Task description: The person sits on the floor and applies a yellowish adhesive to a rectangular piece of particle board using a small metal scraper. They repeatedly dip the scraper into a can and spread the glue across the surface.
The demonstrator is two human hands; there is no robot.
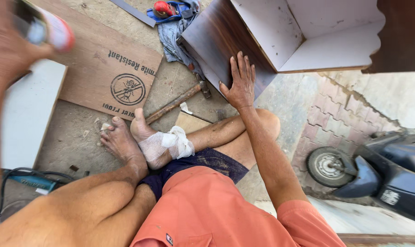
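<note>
My right hand (239,84) lies flat, fingers spread, on the dark wood-laminate side of an open box (212,36) with a white inside. My left hand (6,45) is raised at the top left, blurred, and is closed around a small white container with a red end (47,29). I sit cross-legged on the ground in an orange shirt. One foot (166,144) is wrapped in a white bandage.
A wooden-handled hammer (177,103) lies on the ground between my feet and the box. A brown plywood sheet (107,68) and a white board (24,114) lie at the left. A blue power tool with cable (31,181) sits lower left. A scooter (377,169) stands at the right.
</note>
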